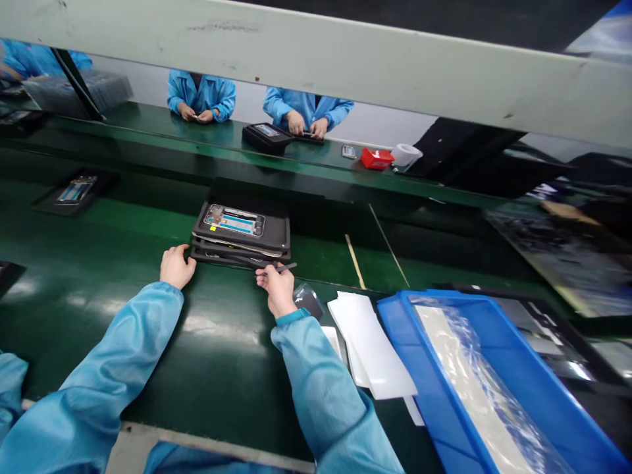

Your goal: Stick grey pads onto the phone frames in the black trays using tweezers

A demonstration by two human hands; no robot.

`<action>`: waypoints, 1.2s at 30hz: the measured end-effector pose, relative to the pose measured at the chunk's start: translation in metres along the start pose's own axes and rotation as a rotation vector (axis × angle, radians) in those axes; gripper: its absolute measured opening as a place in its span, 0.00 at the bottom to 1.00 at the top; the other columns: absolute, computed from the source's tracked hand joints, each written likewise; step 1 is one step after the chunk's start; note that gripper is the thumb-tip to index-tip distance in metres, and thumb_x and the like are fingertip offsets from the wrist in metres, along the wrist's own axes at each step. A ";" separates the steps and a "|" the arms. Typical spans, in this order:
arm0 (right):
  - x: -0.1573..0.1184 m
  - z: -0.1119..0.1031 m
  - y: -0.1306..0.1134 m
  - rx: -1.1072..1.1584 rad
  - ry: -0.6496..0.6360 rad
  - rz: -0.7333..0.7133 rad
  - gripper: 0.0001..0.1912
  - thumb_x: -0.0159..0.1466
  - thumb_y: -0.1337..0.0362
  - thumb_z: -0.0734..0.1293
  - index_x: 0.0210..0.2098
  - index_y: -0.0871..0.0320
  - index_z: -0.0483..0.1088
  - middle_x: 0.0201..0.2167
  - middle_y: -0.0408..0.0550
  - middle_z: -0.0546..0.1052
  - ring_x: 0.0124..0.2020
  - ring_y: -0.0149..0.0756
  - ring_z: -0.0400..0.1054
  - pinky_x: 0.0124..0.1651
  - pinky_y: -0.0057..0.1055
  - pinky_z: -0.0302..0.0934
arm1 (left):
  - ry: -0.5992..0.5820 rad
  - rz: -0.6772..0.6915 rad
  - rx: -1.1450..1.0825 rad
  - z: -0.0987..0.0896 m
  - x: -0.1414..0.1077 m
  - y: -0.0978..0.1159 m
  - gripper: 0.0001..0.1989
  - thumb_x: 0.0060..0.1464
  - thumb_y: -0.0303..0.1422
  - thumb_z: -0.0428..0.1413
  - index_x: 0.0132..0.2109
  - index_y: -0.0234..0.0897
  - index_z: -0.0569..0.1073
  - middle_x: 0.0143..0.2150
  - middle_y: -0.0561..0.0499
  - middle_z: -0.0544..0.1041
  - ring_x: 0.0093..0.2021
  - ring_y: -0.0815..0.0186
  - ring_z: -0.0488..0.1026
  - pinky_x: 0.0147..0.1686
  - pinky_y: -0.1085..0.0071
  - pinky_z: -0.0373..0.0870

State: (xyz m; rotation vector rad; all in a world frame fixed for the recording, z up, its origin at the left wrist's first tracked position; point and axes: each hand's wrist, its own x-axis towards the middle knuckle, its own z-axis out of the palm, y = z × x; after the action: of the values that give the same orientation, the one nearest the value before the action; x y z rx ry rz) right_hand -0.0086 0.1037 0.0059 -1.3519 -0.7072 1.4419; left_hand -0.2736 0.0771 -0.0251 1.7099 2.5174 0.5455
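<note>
Blue sleeves [131, 342] stretched forward; the right hand [278, 288] pinched a slim tool [288, 267], the left hand [175, 267], thumb parted, beside stacked trays [276, 234].

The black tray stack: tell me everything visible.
The black tray stack lies on the green bench, its layers uneven, matte, perhaps foam. The top tray bears a phone-like frame with blue strips and a yellow square. The left hand and right hand are by its near edge; contact is unclear.

Slim tool [290, 266] partly hidden by the right hand [276, 286] (its kind unclear), blue bin [523, 368] cut off at the bottom.
</note>
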 end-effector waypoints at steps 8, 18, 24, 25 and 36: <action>-0.056 0.020 0.026 0.053 -0.036 0.026 0.23 0.53 0.66 0.67 0.48 0.60 0.63 0.19 0.38 0.78 0.16 0.28 0.68 0.18 0.22 0.63 | -0.083 0.071 -0.031 -0.026 0.034 -0.010 0.23 0.50 0.33 0.52 0.52 0.30 0.76 0.52 0.37 0.77 0.53 0.49 0.74 0.58 0.58 0.68; -0.007 0.015 0.010 0.132 0.061 0.090 0.32 0.53 0.66 0.66 0.58 0.59 0.61 0.16 0.31 0.71 0.13 0.25 0.63 0.17 0.19 0.58 | -0.055 -0.081 -0.103 -0.020 0.096 0.010 0.29 0.51 0.26 0.51 0.62 0.28 0.69 0.53 0.35 0.75 0.57 0.49 0.72 0.59 0.57 0.68; 0.065 -0.001 -0.028 0.073 -0.077 0.213 0.19 0.48 0.72 0.64 0.41 0.59 0.69 0.13 0.35 0.69 0.08 0.25 0.57 0.11 0.20 0.47 | -0.049 -0.150 -0.179 -0.010 0.058 0.025 0.27 0.56 0.31 0.52 0.61 0.26 0.67 0.46 0.36 0.79 0.53 0.46 0.74 0.57 0.52 0.70; 0.064 -0.001 -0.029 0.054 -0.104 0.221 0.17 0.47 0.72 0.63 0.38 0.59 0.69 0.13 0.37 0.70 0.08 0.25 0.57 0.11 0.19 0.47 | -0.056 -0.145 -0.198 -0.009 0.058 0.027 0.25 0.55 0.30 0.53 0.60 0.28 0.69 0.46 0.37 0.80 0.53 0.46 0.75 0.57 0.52 0.70; -0.012 -0.002 -0.005 -0.121 -0.088 0.091 0.06 0.57 0.63 0.67 0.33 0.56 0.66 0.12 0.37 0.71 0.07 0.24 0.54 0.10 0.20 0.44 | -0.080 -0.134 -0.444 -0.035 0.073 0.040 0.24 0.65 0.38 0.46 0.61 0.31 0.72 0.55 0.40 0.79 0.54 0.56 0.76 0.58 0.62 0.68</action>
State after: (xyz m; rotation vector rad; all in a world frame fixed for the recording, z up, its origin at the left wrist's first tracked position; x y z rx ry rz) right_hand -0.0065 0.0942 0.0141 -1.4358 -0.8104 1.5594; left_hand -0.2743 0.1472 0.0314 1.3631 2.2168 0.9186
